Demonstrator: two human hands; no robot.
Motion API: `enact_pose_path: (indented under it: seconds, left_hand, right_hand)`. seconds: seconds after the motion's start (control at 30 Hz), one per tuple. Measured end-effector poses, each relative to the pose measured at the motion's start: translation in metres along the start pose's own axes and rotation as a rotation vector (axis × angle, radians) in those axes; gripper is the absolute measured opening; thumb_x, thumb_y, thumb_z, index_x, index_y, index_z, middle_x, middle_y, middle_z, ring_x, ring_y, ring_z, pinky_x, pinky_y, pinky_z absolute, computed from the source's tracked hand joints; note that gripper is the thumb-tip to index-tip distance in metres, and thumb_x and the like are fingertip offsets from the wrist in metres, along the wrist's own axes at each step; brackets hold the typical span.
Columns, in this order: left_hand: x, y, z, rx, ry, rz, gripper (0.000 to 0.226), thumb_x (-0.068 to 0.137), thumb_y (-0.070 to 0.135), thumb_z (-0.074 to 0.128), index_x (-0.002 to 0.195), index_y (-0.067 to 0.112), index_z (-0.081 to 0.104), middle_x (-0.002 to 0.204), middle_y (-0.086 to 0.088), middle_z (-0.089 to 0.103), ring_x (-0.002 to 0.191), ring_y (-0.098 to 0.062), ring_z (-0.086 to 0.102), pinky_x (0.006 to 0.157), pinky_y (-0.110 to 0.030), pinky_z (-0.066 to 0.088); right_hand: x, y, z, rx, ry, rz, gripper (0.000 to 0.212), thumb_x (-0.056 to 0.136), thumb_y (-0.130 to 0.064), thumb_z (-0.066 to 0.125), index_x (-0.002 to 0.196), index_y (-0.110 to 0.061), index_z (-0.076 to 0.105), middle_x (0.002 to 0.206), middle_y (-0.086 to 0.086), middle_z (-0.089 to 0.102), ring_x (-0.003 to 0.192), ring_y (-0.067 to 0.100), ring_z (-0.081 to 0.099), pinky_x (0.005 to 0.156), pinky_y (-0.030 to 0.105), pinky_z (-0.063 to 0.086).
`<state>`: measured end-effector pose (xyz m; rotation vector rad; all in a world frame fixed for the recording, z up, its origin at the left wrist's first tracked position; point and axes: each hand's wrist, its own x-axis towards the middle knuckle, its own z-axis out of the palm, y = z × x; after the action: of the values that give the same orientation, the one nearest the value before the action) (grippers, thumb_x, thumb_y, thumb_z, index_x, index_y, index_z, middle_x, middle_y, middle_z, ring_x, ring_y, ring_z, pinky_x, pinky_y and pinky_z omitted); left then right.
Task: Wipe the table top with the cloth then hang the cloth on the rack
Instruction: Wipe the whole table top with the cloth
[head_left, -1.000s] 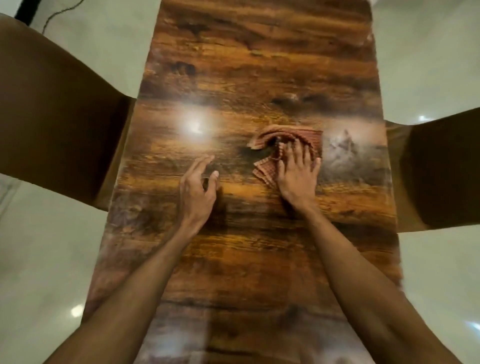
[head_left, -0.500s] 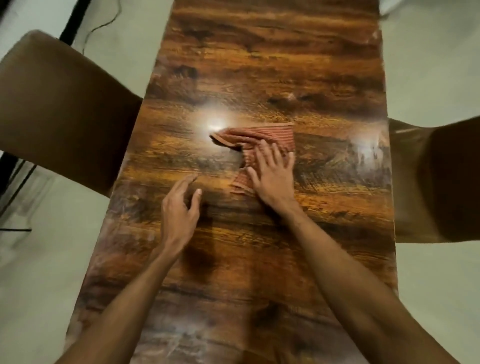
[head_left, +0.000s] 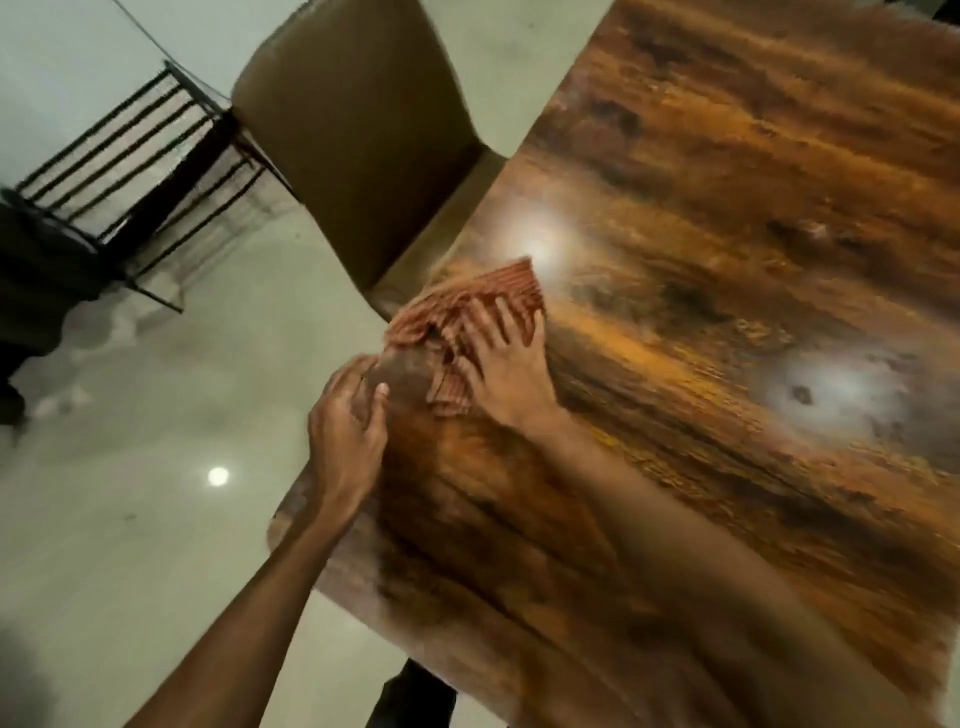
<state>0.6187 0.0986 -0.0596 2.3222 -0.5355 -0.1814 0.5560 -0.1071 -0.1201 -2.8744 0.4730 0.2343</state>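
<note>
A reddish striped cloth (head_left: 498, 296) lies crumpled on the glossy wood-grain table top (head_left: 727, 260), close to the table's left edge. My right hand (head_left: 501, 358) presses flat on the cloth with fingers spread. Just left of it, my left hand (head_left: 345, 426) rests at the table's left edge, fingers loosely bent, holding nothing. A black metal rack (head_left: 130, 171) with horizontal bars stands on the floor at the upper left, beyond the chair.
A brown padded chair (head_left: 358, 130) is tucked against the table's left side, between the table and the rack. Pale glossy floor (head_left: 130, 493) spreads to the left. A dark object (head_left: 31, 270) stands at the far left edge.
My right hand has slid the cloth leftward across the table to its left edge. My left hand moved to that edge too. The view swung left, bringing the rack into sight.
</note>
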Motion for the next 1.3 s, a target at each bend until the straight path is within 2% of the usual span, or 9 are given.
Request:
enact_pose_path:
  seconds: [0.13, 0.3, 0.43, 0.53, 0.67, 0.77, 0.87, 1.07, 1.3]
  left_hand:
    - [-0.017, -0.050, -0.041, -0.052, 0.077, -0.061, 0.034, 0.101, 0.019, 0.059, 0.135, 0.015, 0.062, 0.139, -0.001, 0.062, 0.131, -0.015, 0.055, 0.113, -0.033, 0.043]
    - [-0.040, -0.081, -0.080, -0.095, 0.124, -0.148, 0.035, 0.102, 0.019, 0.058, 0.136, 0.013, 0.061, 0.140, -0.003, 0.062, 0.133, -0.017, 0.054, 0.113, -0.031, 0.041]
    - [-0.047, -0.089, -0.097, -0.094, 0.124, -0.166, 0.036, 0.101, 0.017, 0.057, 0.137, 0.011, 0.060, 0.141, -0.005, 0.061, 0.133, -0.017, 0.053, 0.111, -0.020, 0.037]
    - [-0.055, -0.090, -0.102, -0.112, 0.130, -0.149, 0.037, 0.101, 0.018, 0.057, 0.137, 0.012, 0.060, 0.141, -0.005, 0.061, 0.133, -0.016, 0.053, 0.108, -0.008, 0.032]
    - [-0.073, -0.087, -0.099, -0.126, 0.134, -0.142, 0.037, 0.101, 0.017, 0.058, 0.138, 0.011, 0.059, 0.141, -0.005, 0.060, 0.134, -0.016, 0.053, 0.112, -0.024, 0.038]
    - [-0.089, -0.073, -0.090, -0.134, 0.124, -0.160, 0.038, 0.101, 0.016, 0.057, 0.138, 0.009, 0.059, 0.142, -0.007, 0.060, 0.134, -0.019, 0.053, 0.113, -0.032, 0.040]
    - [-0.104, -0.055, -0.075, -0.127, 0.093, -0.134, 0.037, 0.101, 0.015, 0.057, 0.137, 0.008, 0.060, 0.141, -0.009, 0.060, 0.133, -0.021, 0.054, 0.110, -0.027, 0.039]
    - [-0.129, -0.010, -0.041, -0.065, 0.064, -0.023, 0.035, 0.102, 0.016, 0.057, 0.136, 0.010, 0.061, 0.140, -0.008, 0.061, 0.133, -0.022, 0.054, 0.114, -0.038, 0.041]
    - [-0.181, 0.083, 0.039, -0.033, -0.051, 0.006, 0.038, 0.102, 0.019, 0.057, 0.138, 0.008, 0.059, 0.143, -0.009, 0.058, 0.134, -0.022, 0.052, 0.113, -0.036, 0.041]
  right_hand:
    - [0.066, -0.001, -0.010, -0.020, -0.009, 0.196, 0.064, 0.109, -0.050, 0.021, 0.167, -0.022, 0.016, 0.176, 0.001, 0.000, 0.162, 0.031, -0.001, 0.122, 0.072, 0.000]
    - [0.000, -0.118, 0.026, -0.023, 0.025, 0.119, 0.067, 0.108, -0.052, 0.009, 0.166, -0.019, 0.003, 0.173, 0.005, -0.016, 0.161, 0.033, -0.012, 0.122, 0.072, -0.001]
    - [-0.078, -0.213, 0.055, -0.027, -0.081, -0.131, 0.064, 0.108, -0.049, 0.026, 0.163, -0.018, 0.028, 0.174, 0.005, 0.012, 0.161, 0.033, 0.005, 0.121, 0.071, 0.011]
    - [-0.068, -0.184, 0.043, -0.064, -0.081, -0.147, 0.065, 0.109, -0.049, 0.022, 0.166, -0.020, 0.019, 0.176, 0.002, 0.008, 0.162, 0.026, 0.006, 0.123, 0.067, 0.012]
    - [-0.059, -0.161, 0.032, -0.013, -0.050, 0.126, 0.065, 0.110, -0.047, 0.019, 0.167, -0.018, 0.006, 0.176, 0.004, -0.007, 0.162, 0.029, -0.007, 0.126, 0.067, -0.002]
    - [-0.106, -0.188, 0.049, -0.024, -0.053, 0.010, 0.067, 0.109, -0.049, 0.023, 0.167, -0.017, 0.011, 0.176, 0.005, -0.007, 0.161, 0.032, -0.006, 0.125, 0.068, 0.005]
    - [-0.144, -0.150, 0.051, 0.000, -0.046, -0.060, 0.068, 0.108, -0.055, 0.021, 0.166, -0.021, 0.018, 0.176, 0.001, 0.004, 0.162, 0.027, 0.004, 0.125, 0.066, 0.009]
    - [-0.141, 0.012, 0.015, 0.027, -0.002, 0.402, 0.067, 0.109, -0.053, 0.021, 0.167, -0.020, 0.014, 0.176, 0.002, 0.001, 0.162, 0.030, 0.000, 0.124, 0.069, 0.004]
    - [-0.253, 0.032, 0.038, -0.004, -0.046, 0.018, 0.066, 0.107, -0.057, 0.019, 0.165, -0.026, 0.024, 0.175, -0.002, 0.011, 0.161, 0.028, 0.010, 0.122, 0.071, 0.007]
